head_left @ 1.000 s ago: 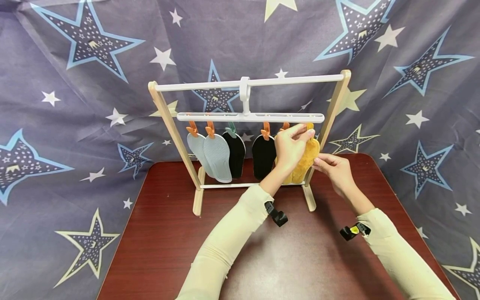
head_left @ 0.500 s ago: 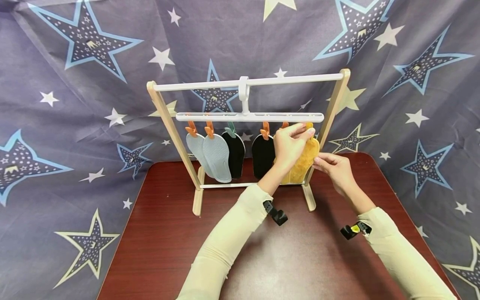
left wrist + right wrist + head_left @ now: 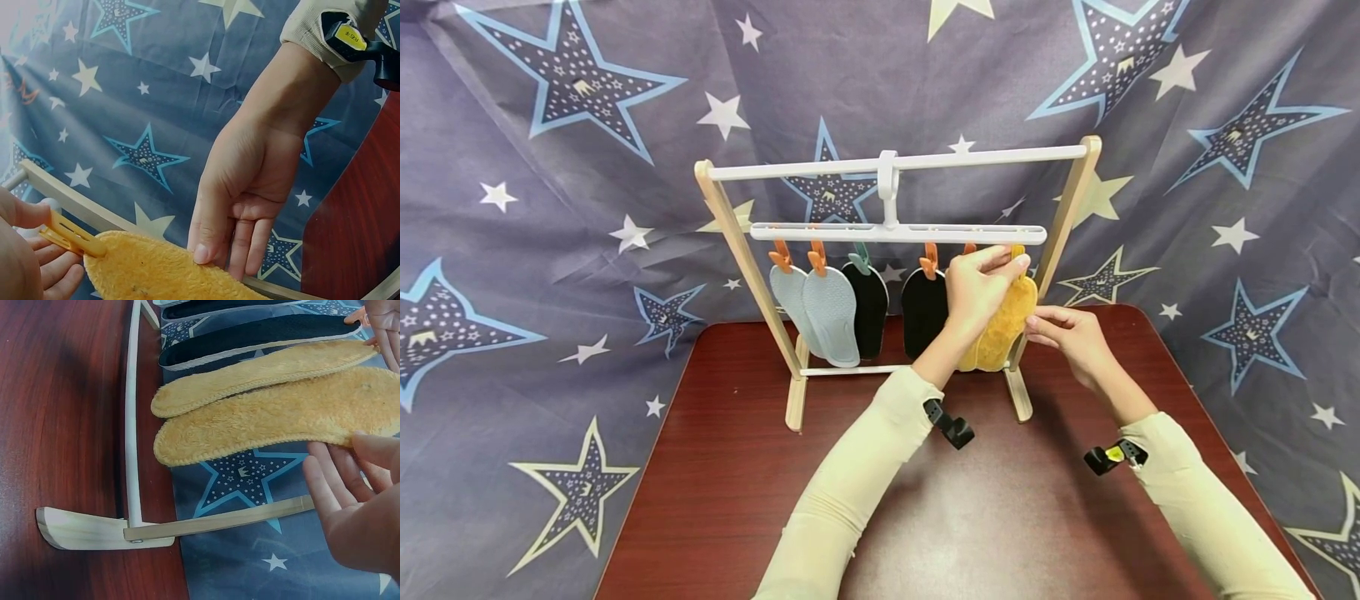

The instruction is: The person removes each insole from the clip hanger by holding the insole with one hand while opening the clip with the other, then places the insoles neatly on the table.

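Observation:
My left hand (image 3: 976, 292) pinches a yellow clothespin (image 3: 74, 236) between thumb and fingers. The clothespin's tip sits on the upper end of a fuzzy yellow insole (image 3: 1013, 321). At that insole's right edge, my right hand (image 3: 1067, 337) pinches it between thumb and fingertips, as the left wrist view also shows. Just behind hangs a second yellow insole (image 3: 250, 375), partly hidden by my left hand in the head view. Further left, a black insole (image 3: 923, 312) hangs from an orange clothespin (image 3: 929, 261). The upper clips near my left hand are partly covered.
A white clip hanger (image 3: 820, 233) hooks over the top bar (image 3: 985, 159) of a wooden-legged rack (image 3: 1067, 217). On its left half hang grey insoles (image 3: 831, 317) and another black insole (image 3: 872, 312). The rack stands on a reddish-brown table (image 3: 715, 500) before a star-patterned cloth.
Both hands keep their hold on the clothespin and yellow insole. The hanger and its insoles have shifted very slightly left; otherwise little differs.

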`<state>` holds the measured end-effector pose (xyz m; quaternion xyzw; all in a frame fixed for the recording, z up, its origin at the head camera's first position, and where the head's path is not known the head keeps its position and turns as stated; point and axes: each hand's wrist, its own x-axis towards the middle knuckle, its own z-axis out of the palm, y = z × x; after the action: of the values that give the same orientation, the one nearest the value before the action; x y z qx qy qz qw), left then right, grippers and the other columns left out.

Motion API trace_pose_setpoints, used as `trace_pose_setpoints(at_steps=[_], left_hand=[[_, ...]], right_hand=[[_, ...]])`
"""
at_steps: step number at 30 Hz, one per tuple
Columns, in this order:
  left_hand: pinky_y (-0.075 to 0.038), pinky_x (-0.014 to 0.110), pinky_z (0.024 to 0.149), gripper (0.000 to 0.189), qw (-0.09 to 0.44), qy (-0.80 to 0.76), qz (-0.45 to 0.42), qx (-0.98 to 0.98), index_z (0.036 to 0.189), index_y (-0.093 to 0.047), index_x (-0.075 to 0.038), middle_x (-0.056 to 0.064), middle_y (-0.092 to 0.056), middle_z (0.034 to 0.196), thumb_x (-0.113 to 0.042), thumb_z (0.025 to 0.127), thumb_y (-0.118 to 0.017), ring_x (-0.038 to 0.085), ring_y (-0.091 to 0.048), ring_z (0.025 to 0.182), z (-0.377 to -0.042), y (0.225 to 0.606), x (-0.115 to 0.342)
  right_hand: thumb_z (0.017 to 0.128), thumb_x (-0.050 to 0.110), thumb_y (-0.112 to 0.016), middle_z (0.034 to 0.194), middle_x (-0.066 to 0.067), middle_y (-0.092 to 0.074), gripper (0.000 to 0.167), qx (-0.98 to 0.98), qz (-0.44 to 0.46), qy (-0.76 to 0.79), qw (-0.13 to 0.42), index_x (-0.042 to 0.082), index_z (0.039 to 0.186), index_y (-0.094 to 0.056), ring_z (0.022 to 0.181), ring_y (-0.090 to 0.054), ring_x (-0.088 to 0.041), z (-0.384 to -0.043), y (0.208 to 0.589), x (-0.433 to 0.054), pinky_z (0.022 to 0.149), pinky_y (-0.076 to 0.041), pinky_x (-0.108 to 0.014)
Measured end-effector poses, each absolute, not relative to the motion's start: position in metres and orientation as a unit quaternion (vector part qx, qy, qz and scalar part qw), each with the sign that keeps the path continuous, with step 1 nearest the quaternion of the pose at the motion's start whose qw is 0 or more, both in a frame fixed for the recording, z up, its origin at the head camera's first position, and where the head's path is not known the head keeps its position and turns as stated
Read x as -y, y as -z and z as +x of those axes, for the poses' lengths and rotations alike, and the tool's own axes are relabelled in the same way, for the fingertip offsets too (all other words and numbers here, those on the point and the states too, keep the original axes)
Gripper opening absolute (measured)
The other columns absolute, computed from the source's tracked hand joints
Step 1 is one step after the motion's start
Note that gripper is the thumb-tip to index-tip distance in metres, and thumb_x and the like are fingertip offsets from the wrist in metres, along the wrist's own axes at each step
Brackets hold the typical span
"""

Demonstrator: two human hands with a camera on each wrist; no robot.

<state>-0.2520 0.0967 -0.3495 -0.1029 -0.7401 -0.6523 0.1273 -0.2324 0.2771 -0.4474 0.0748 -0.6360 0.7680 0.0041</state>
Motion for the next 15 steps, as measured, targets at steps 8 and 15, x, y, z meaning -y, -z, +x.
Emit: trace_pose_setpoints(at_steps=[8,15], left_hand=[[-0.054,0.009,0.074,0.028,0.126,0.658,-0.107,0.735,0.110,-0.079,-0.001,0.013,-0.079,0.100,-0.015,0.086,-0.083,0.021,-0.077,0.096,-0.2532,0.3506,-0.0965],[-0.055,0.010,0.072,0.026,0.124,0.668,-0.105,0.726,0.108,-0.079,0.000,0.014,-0.079,0.098,-0.014,0.086,-0.082,0.022,-0.078,0.094,-0.2528,0.3497,-0.0970]], right_hand=[[0.097,-0.002,-0.065,0.087,-0.001,-0.079,0.020,0.634,0.070,-0.770,-0.005,0.014,0.098,-0.078,0.080,-0.077,-0.011,-0.2316,0.4469,-0.2768,0.076,-0.063,-0.026],[0.097,-0.001,-0.065,0.090,0.000,-0.079,0.019,0.631,0.068,-0.773,-0.007,0.013,0.099,-0.078,0.082,-0.077,-0.012,-0.2314,0.4477,-0.2774,0.077,-0.063,-0.027]])
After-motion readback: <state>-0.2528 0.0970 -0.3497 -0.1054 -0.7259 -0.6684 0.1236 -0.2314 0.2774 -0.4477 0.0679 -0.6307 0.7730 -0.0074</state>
